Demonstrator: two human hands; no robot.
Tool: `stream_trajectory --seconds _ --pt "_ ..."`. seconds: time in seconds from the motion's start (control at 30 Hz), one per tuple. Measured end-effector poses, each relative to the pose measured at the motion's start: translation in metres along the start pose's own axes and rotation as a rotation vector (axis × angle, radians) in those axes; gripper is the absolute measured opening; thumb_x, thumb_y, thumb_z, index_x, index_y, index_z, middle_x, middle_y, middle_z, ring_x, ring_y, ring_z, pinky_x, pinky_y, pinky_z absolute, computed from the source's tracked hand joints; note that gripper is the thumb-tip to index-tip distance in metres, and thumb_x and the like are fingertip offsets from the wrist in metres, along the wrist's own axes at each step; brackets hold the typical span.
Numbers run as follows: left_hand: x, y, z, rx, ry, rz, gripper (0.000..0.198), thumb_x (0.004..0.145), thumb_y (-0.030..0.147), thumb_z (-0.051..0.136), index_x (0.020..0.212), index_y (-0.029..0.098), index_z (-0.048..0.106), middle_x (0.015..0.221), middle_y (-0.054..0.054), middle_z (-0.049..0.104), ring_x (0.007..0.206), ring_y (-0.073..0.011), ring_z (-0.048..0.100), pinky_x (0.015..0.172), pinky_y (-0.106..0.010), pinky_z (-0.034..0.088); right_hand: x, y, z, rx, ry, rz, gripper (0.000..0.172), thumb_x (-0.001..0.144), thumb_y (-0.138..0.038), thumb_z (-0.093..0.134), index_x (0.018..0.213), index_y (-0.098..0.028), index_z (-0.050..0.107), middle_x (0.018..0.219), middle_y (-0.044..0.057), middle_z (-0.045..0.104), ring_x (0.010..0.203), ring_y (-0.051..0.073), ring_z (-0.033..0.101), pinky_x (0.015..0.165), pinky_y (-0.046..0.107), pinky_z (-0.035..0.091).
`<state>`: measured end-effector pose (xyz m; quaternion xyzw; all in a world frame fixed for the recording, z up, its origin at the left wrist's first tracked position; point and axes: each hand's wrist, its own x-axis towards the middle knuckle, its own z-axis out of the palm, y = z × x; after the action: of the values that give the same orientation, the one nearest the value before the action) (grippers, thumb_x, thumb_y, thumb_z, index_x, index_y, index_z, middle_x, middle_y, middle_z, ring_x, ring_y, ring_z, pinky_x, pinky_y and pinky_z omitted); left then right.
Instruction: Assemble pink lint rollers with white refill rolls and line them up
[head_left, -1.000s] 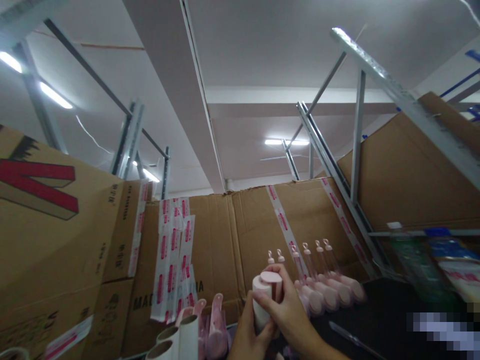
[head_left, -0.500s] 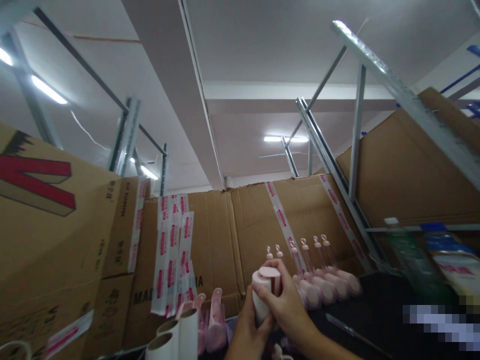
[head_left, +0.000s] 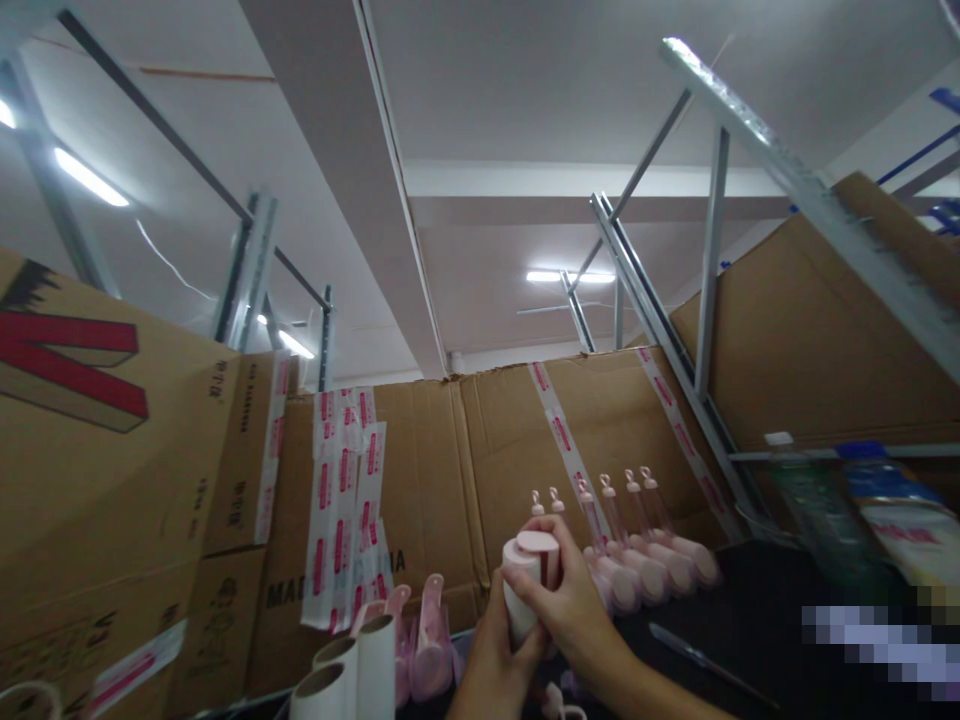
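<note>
Both my hands meet low in the middle of the view around a lint roller. My left hand (head_left: 491,645) is closed around the white roll (head_left: 519,618), which stands nearly upright. Curled against it from the right, my right hand (head_left: 581,620) grips a pink round-topped piece (head_left: 538,543) beside the roll's upper end, thumb on the roll. How the two parts join is hidden by my fingers. Pink roller pieces with hooked ends (head_left: 652,575) lean in a row behind my right hand. Hollow white paper rolls (head_left: 376,665) and pink handles (head_left: 431,645) stand to the left.
A cardboard wall (head_left: 427,480) with tape strips (head_left: 345,500) rises behind. On the dark surface (head_left: 675,630) at right lie a thin pen-like tool (head_left: 705,660), a green bottle (head_left: 814,510) and a blue-and-white package (head_left: 900,510). Metal frame bars (head_left: 712,270) slope overhead.
The view has shifted very slightly. Both hands keep the same grip on the lint roller parts, with no clear movement between them.
</note>
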<state>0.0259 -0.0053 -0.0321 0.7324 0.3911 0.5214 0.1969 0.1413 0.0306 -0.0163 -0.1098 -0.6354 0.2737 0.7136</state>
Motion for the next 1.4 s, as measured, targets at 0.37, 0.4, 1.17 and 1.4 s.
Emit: stream_trajectory --seconds 0.37,0.4,1.17,1.4 --pt "0.003 -0.004 0.001 0.112 0.075 0.027 0.067 0.079 0.034 0.062 0.141 0.017 0.042 0.148 -0.015 0.047 0.139 -0.0290 0.039 0.117 -0.042 0.026 -0.001 -0.004 0.002 0.019 0.001 -0.013 0.033 0.075 -0.025 0.067 0.103 -0.022 0.050 0.089 -0.001 0.058 0.081 0.017 0.058 0.073 0.026 0.047" --pt "0.003 -0.003 0.001 0.109 0.072 0.035 0.066 0.080 0.033 0.061 0.141 0.017 0.041 0.148 -0.015 0.047 0.139 -0.0283 0.040 0.117 -0.042 0.027 -0.002 -0.005 0.002 0.016 0.006 -0.012 0.032 0.075 -0.025 0.067 0.102 -0.021 0.050 0.088 0.000 0.059 0.080 0.017 0.058 0.072 0.026 0.047" --pt "0.010 0.012 -0.014 0.353 0.314 0.017 0.033 0.077 0.048 0.065 0.095 0.021 0.059 0.087 -0.003 0.067 0.075 -0.0212 0.065 0.059 -0.026 0.051 0.018 0.016 -0.007 -0.008 0.154 0.028 0.028 0.080 -0.046 0.064 0.088 -0.019 0.064 0.084 0.003 0.066 0.078 0.022 0.060 0.070 0.030 0.049" --pt "0.014 0.010 -0.022 0.486 0.429 0.070 0.031 0.073 0.039 0.066 0.097 0.021 0.065 0.089 -0.004 0.068 0.083 -0.0248 0.064 0.069 -0.031 0.050 0.023 0.023 -0.011 -0.011 0.088 0.025 0.033 0.083 -0.047 0.062 0.095 -0.017 0.068 0.087 0.005 0.070 0.082 0.023 0.063 0.077 0.033 0.050"
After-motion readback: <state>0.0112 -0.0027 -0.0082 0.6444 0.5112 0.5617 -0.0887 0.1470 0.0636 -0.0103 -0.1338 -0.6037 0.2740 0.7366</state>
